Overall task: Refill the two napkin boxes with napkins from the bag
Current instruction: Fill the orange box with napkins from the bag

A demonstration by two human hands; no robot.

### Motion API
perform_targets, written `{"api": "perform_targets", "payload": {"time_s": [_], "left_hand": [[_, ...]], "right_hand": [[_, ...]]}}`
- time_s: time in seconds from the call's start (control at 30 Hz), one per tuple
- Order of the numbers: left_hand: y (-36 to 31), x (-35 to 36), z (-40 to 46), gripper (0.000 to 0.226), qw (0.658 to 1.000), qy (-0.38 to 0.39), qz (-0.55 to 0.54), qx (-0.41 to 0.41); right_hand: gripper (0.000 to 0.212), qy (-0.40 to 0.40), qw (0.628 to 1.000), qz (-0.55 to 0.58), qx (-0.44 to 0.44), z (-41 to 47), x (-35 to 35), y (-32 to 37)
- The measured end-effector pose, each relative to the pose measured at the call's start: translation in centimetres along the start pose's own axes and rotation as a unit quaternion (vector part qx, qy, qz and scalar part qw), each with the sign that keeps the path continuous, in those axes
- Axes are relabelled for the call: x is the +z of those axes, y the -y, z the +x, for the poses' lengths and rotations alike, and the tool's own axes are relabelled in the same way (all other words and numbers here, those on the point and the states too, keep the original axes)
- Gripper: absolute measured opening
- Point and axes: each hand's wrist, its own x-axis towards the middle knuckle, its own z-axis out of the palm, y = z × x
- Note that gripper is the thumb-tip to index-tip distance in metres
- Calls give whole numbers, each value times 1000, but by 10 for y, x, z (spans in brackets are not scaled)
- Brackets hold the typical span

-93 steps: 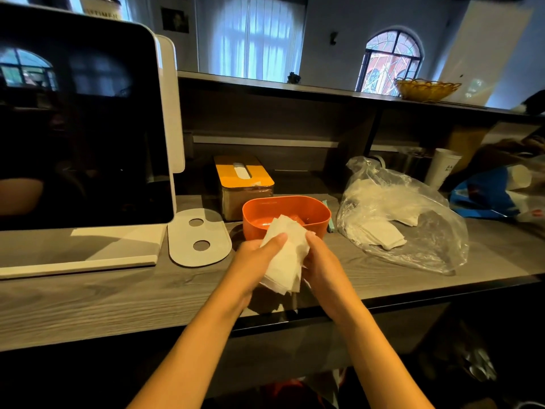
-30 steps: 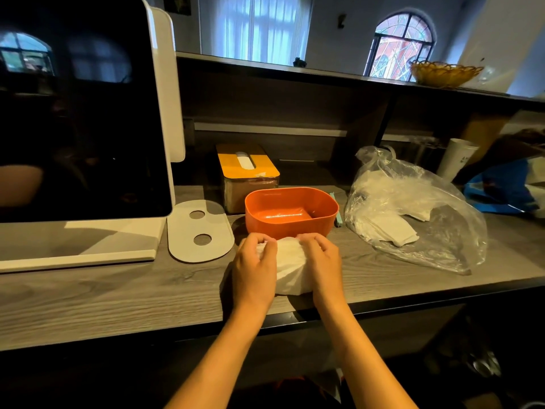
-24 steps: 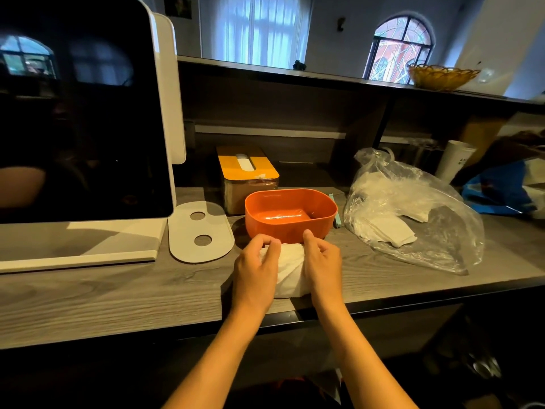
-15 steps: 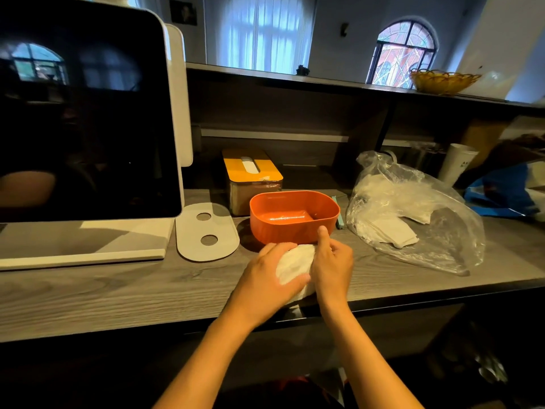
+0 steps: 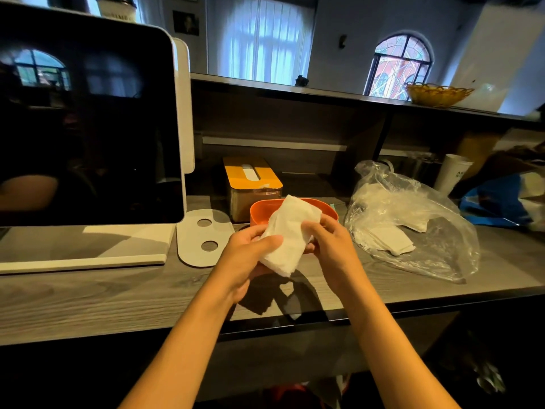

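- A white stack of napkins (image 5: 287, 234) is in the middle of the frame, held up in the air above the counter (image 5: 88, 293), with its dark shadow on the wood below.
- The left hand (image 5: 247, 255) holds the stack from the left, with the thumb lying across the front and the fingers tucked under it.
- The right hand (image 5: 330, 246) holds the stack from the right, with curled fingers pinching its edge.
- The two hands are close together, with only the napkins between them.
- The top of the stack tilts up and away, over the near rim of the open orange box (image 5: 328, 209) just behind the hands.
- A second box with a yellow lid (image 5: 250, 175) stands right behind the orange one; a bit of white shows in the slot on top.
- The clear plastic bag (image 5: 413, 225) lies on the counter to the right of the hands, with more white napkins inside it.
- A big dark screen (image 5: 88, 128) fills the upper left of the frame, and a flat white plate with two holes (image 5: 203, 237) lies beside its base.
- A paper cup (image 5: 449, 174) and a blue bag (image 5: 501, 199) sit at the far right.
- A yellow basket (image 5: 438, 94) stands on the shelf in the upper right.
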Motion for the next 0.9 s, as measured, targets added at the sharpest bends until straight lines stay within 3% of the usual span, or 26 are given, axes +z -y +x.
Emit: {"api": "perform_targets", "payload": {"time_s": [0.13,0.33,0.4,0.47,0.6,0.7,0.9], "left_hand": [[-4,13,7,18,999,-11,41,-11],[-7,12,21,23,990,-62,102,73],[-6,1,30,35,977,-132,114,124],[-3,-8,41,61,966,-191,116,130],[7,-12,63,78,978,-172,80,87],[18,-12,68,70,983,-145,73,86],[28,-12,80,52,980,-162,74,87]], "right_hand": [[13,-13,999,-13,32,3,16,9],[24,-22,996,-62,59,23,27,21],[26,-42,994,-64,77,41,23,32],[21,-51,989,-72,122,59,22,42],[22,-8,971,-119,209,84,29,51],[33,31,951,-188,244,98,33,44],[64,84,890,-359,269,116,42,29]]}}
